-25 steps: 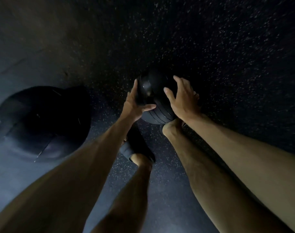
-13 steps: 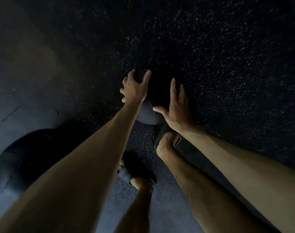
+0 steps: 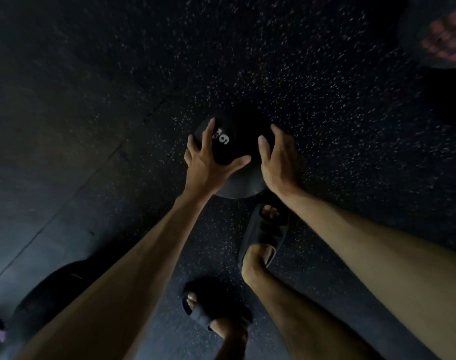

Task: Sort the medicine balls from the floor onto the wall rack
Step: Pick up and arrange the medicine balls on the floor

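Observation:
A black medicine ball (image 3: 234, 152) with a white "6" on it sits low over the dark speckled floor at the centre of the head view. My left hand (image 3: 208, 162) presses on its left side, fingers spread and thumb across the front. My right hand (image 3: 276, 159) cups its right side. The ball is clamped between the two palms. Whether it rests on the floor or is just off it cannot be told. No wall rack is in view.
A larger black ball (image 3: 47, 294) lies at the lower left, partly behind my left forearm. Another dark ball with red markings (image 3: 434, 35) sits at the top right corner. My feet in black slides (image 3: 263, 235) stand just behind the gripped ball.
The ball has turned, so the white "6" now faces up. Both hands have shifted to its sides. The large ball has slid toward the lower left of the view.

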`<state>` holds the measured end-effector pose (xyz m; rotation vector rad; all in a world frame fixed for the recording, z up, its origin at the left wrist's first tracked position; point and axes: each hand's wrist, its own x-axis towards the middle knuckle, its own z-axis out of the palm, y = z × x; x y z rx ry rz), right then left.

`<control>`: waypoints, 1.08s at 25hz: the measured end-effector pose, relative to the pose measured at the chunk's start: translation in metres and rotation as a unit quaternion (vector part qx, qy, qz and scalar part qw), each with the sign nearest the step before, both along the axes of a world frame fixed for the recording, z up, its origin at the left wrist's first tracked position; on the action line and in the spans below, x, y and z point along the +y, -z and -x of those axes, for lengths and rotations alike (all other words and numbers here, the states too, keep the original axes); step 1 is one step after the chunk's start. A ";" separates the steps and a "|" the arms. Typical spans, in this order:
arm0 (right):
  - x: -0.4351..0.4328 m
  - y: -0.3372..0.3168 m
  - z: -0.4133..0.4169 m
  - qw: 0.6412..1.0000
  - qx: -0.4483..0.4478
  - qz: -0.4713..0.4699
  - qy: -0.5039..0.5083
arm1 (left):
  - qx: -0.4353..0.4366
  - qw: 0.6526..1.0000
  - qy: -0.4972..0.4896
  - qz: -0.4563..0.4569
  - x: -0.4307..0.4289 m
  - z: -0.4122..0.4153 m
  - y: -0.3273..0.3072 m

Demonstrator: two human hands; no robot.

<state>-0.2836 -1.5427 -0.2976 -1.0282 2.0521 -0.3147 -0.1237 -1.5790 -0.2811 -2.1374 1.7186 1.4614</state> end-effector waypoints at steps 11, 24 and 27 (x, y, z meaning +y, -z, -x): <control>-0.027 -0.008 0.020 0.997 -0.037 -0.061 -0.003 | 0.004 0.999 0.005 0.044 -0.095 0.061 0.001; -0.151 -0.003 0.090 0.970 -0.037 -0.103 0.216 | 0.007 0.985 0.170 0.002 -0.179 0.087 0.005; -0.129 -0.028 0.066 0.985 -0.031 -0.050 0.161 | 0.005 0.987 0.157 -0.024 -0.218 0.108 0.014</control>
